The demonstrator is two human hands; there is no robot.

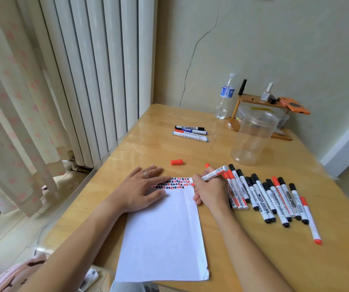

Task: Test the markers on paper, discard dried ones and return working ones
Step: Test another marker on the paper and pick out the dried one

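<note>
A white sheet of paper (165,234) lies on the wooden table, with rows of red and black test marks (174,183) along its far edge. My left hand (142,187) presses flat on the paper's top left part. My right hand (210,189) grips an uncapped red marker (215,173), its tip at the paper's top right corner. Its red cap (177,162) lies loose beyond the paper. A row of several capped red and black markers (270,199) lies right of my right hand. Three markers (190,133) lie apart farther back.
An open clear plastic jar (253,138) stands behind the marker row. A water bottle (225,98) and a small wooden shelf (260,102) with bottles stand at the wall. A radiator (97,76) and curtain (11,114) are to the left.
</note>
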